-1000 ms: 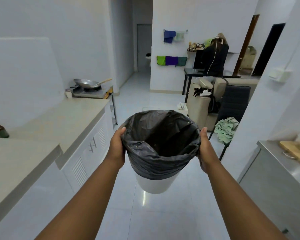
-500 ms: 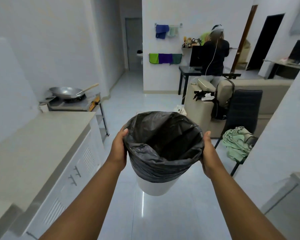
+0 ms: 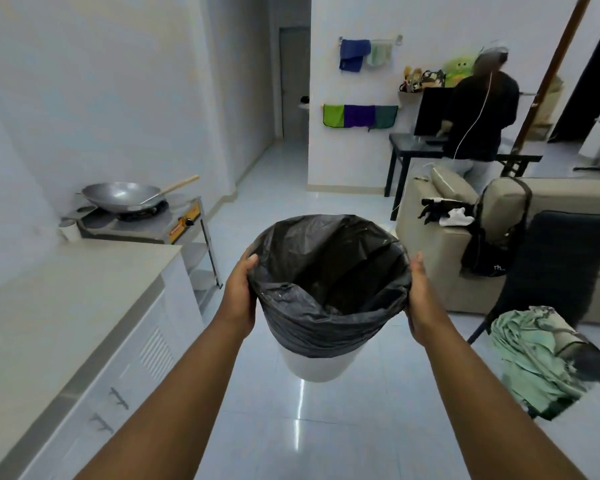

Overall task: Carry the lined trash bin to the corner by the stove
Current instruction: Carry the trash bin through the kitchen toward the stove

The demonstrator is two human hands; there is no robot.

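Note:
I hold a white trash bin (image 3: 317, 365) lined with a black bag (image 3: 329, 289) in the air over the tiled floor. My left hand (image 3: 238, 297) grips its left rim and my right hand (image 3: 420, 299) grips its right rim. The bin is upright and looks empty inside. Ahead on the left, a stove (image 3: 142, 221) on a metal stand carries a steel wok (image 3: 122, 195) with a wooden handle. The stove stands against the left wall, just past the end of the counter.
A long counter (image 3: 70, 289) with white cabinets runs along the left. On the right are a dark chair (image 3: 561, 268) with green clothes (image 3: 534, 358) and a beige sofa (image 3: 440, 251). A person in black (image 3: 478, 123) stands at a desk beyond. Tiled floor (image 3: 257, 209) stretches ahead.
I have walked forward with the bin held in both hands. The stove and sofa have come closer, and the steel counter on the right has dropped out of view.

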